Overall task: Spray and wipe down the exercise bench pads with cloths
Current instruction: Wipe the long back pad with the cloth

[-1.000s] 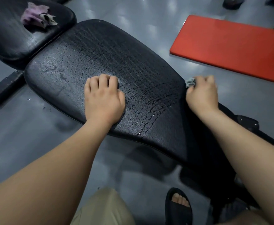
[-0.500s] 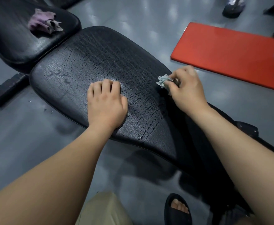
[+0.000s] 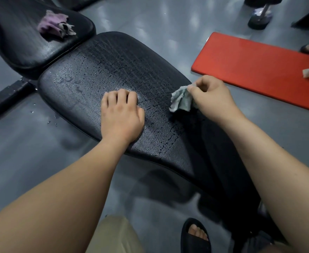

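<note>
**Pad Wipe: Hand and Cloth Positions**

The right hand (image 3: 212, 101) pinches a crumpled grey cloth (image 3: 180, 102) between thumb and fingertips. The cloth hangs from the pinch on the hand's left side, over the wet back pad (image 3: 113, 70) near its right edge. The left hand (image 3: 120, 115) rests palm-down on this pad, fingers loosely bent, gripping nothing. A purple cloth (image 3: 56, 26) lies on the adjoining seat pad (image 3: 22, 48) — well apart from both hands.

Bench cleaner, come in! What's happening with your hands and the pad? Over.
Left hand resting on wet pad. Right hand pinching pale cloth at pad's edge. Purple cloth parked on next pad, nothing blocking.
</note>
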`<state>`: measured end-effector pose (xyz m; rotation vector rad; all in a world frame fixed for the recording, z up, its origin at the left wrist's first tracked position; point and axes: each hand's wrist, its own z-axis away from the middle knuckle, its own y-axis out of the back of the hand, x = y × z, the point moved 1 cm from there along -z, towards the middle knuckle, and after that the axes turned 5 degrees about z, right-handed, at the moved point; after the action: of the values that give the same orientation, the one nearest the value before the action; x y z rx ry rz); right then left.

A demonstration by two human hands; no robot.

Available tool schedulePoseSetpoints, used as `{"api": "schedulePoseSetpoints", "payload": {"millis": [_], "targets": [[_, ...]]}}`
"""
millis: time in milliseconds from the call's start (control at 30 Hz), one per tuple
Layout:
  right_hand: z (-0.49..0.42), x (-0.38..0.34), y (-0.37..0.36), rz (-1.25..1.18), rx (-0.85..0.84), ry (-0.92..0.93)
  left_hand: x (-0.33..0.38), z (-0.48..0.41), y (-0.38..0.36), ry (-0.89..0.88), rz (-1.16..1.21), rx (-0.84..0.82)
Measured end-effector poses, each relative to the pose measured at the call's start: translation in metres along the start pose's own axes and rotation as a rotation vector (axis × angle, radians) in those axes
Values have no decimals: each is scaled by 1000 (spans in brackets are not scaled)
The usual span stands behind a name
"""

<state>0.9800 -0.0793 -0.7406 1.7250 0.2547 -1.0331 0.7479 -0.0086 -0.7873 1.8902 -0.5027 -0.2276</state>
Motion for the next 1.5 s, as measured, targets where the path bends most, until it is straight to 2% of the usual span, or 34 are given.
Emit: {"api": "schedulePoseSetpoints", "payload": {"millis": [167,300,433,567,667,733,767,833,867,967,1033,1133,1267,1367,1433,1500], "targets": [[1,-16,5,-103,-17,24,0,0,1,2,-7,-6],[7,-20,7,119,-132,-99,-1,0,0,3,-6,-7],[14,-20,13,-156,-349,-202,-1,0,0,3,-5,-9],[24,-26,17,-227,-523,-32,0,-1,2,3,-12,-19],[32,-34,17,-497,-707,7,0,0,2,-1,-13,-16],[28,-33,16,-531,-619,10,-1,0,2,-4,-2,-30],[22,-29,14,-386,-499,26,-1,0,2,-3,3,-41],[11,-10,8,60,-226,35,-1,0,1,-4,-4,-40],[9,3,5,205,-155,1,-1,0,1,-5,-8,-25],[17,30,-5,352,-147,-17,0,0,0,-6,0,5],[26,36,-13,430,-82,98,-1,0,-1,-6,-10,10],[42,39,-28,425,-38,219,-1,0,-1,-7,-18,9],[58,49,-53,458,-181,171,0,0,-1,-3,-7,10],[73,41,-73,480,-260,257,0,0,-1,-2,-5,18],[76,42,-76,506,-267,316,1,0,-1,-6,-6,24],[69,53,-68,532,-228,294,0,0,-1,-8,1,29]]}}
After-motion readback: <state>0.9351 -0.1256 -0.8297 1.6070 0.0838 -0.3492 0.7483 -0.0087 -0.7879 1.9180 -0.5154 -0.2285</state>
